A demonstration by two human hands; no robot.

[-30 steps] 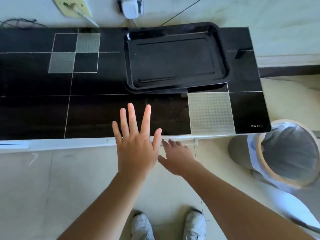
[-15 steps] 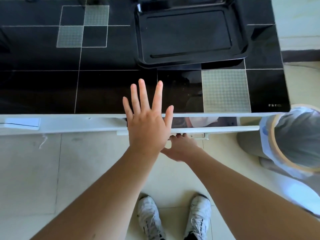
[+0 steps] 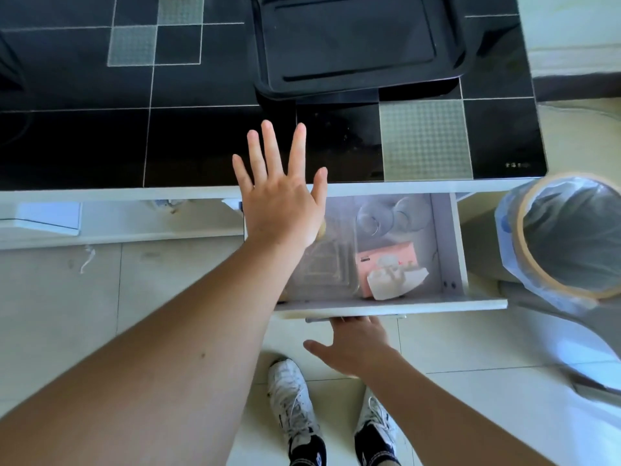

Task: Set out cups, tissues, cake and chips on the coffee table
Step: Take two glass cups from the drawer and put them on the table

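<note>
— Where were the things for the table at that moment?

— Inside the white drawer [image 3: 450, 243], which stood pulled out from under the black glass coffee table [image 3: 201, 142]. A pink tissue pack [image 3: 386, 264] lay near the drawer's front, a white tissue poking out of it. Behind it, toward the back, sat clear glass cups [image 3: 376, 215], and to their left a clear plastic container [image 3: 322, 267], its contents too blurred to name.

— And the hands?

— The left hand [image 3: 279, 200] was flat, fingers spread, hovering over the table's front edge and the drawer's left side, gripping nothing. The right hand [image 3: 356, 344] was below the drawer front, fingertips tucked under its handle; I cannot tell how firmly they were curled around it.

— Anything on the tabletop?

— Only a black tray [image 3: 356, 45] at the far side. A bin lined with a plastic bag [image 3: 568, 237] stood on the floor just right of the drawer, and white sneakers [image 3: 295, 405] showed below.
</note>
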